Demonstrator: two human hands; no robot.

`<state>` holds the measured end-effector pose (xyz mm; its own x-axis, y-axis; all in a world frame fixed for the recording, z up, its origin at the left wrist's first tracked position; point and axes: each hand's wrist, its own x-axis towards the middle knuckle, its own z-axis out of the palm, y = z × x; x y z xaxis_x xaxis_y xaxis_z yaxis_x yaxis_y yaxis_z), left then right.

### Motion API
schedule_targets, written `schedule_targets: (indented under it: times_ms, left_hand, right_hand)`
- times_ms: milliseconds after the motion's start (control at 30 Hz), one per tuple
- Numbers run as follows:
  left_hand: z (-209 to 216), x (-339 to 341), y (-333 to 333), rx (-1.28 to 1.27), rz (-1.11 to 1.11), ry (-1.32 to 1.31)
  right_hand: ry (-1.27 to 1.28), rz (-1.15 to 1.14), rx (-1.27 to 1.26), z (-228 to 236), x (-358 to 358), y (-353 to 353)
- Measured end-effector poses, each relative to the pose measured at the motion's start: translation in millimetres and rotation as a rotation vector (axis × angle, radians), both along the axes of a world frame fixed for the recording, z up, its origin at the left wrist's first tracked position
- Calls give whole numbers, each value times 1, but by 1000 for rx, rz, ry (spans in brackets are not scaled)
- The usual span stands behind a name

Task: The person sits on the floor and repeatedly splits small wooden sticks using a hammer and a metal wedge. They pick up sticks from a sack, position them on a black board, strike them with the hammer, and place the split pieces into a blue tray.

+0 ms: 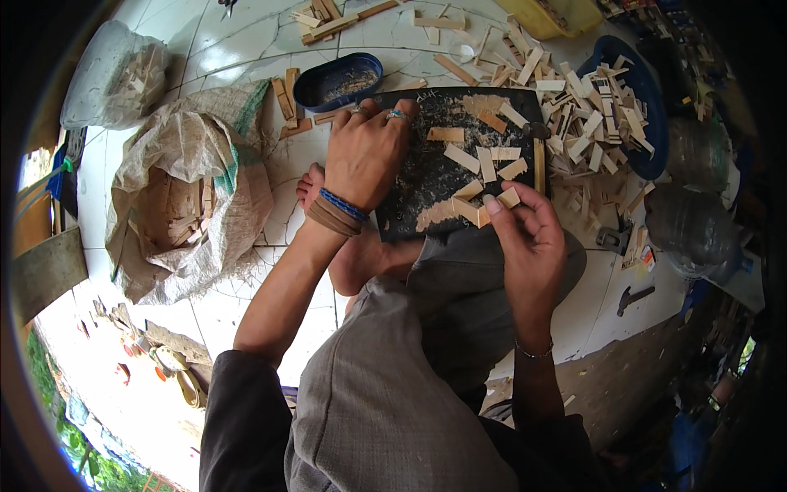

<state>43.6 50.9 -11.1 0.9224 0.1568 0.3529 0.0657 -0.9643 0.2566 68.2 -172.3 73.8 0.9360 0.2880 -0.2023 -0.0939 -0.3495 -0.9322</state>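
Observation:
My right hand point(534, 250) pinches a small wooden strip point(509, 198) between thumb and fingers over the near right part of a black board point(422, 176). At the board's far left edge my left hand point(366, 156) is closed, its fingers curled downward; whatever they hold is hidden beneath them. Several short pale wooden pieces point(461, 158) lie scattered on the board among fine shavings. Past the right hand, a hammer head point(537, 130) rests by the board's right edge.
A heap of wooden pieces point(594, 123) spills from a blue basin point(656, 164) at right. An oval dark blue tray point(307, 90) with shavings stands beyond my left hand. An open woven sack point(135, 221) sits at left. Another hammer point(635, 299) lies on the tiles.

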Motion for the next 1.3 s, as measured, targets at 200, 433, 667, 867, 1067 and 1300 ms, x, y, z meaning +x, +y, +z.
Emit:
schedule_targets:
  times_ms: [200, 433, 667, 867, 1067, 1300]
  left_hand:
    - [0, 3, 5, -40, -103, 0]
    - [13, -7, 0, -1003, -111, -80]
    - [11, -21, 1, -1659, -138, -168]
    - [15, -33, -6, -1767, -52, -106]
    - [30, -39, -23, -1776, 38, -109]
    - [39, -48, -38, -1799, -125, -115]
  right_hand:
    - [-30, 2, 7, -1, -1, 0]
    - [-48, -4, 27, -2, -1, 1]
    - [-15, -5, 14, -1, 0, 0]
    - [-29, -1, 23, -2, -1, 0]
    - [6, 2, 7, -2, 0, -1]
    - [-38, -4, 35, -3, -1, 1]
